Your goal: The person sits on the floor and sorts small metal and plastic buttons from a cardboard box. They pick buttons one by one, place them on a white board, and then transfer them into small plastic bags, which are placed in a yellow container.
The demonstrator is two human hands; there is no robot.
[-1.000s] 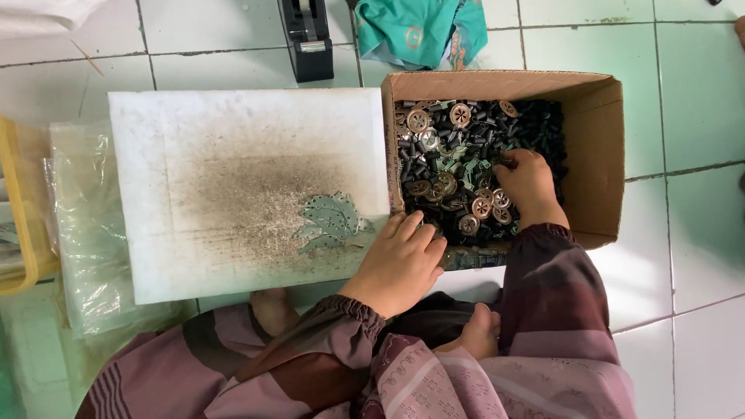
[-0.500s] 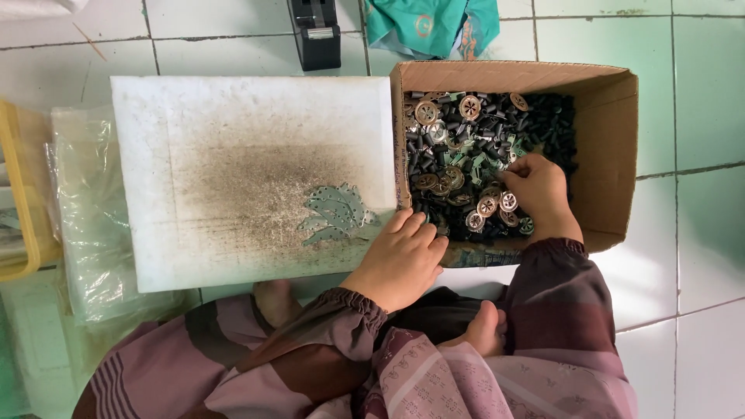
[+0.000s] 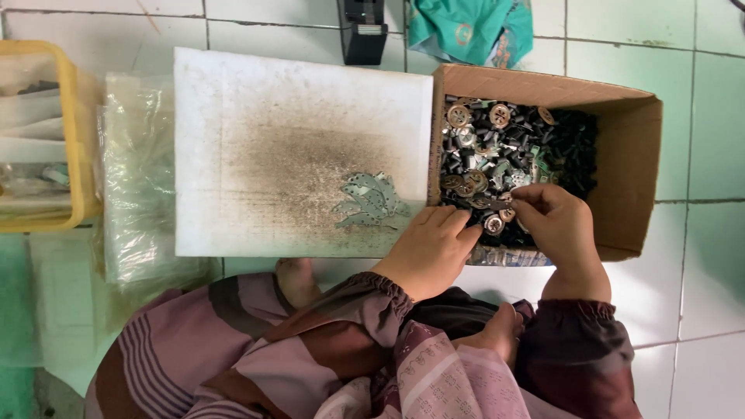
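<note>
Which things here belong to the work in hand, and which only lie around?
In use:
cardboard box of small metal parts
white board with flat metal pieces
right hand
left hand

Lying about:
yellow basket
tape dispenser
teal cloth
plastic bag

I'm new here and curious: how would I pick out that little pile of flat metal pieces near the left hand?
Find the big white board on the tiled floor, left of the cardboard box. At its lower right corner, beside the left hand, lies the fan of flat metal pieces: pale grey-green perforated strips, unlike the dark jumble in the box.
</note>
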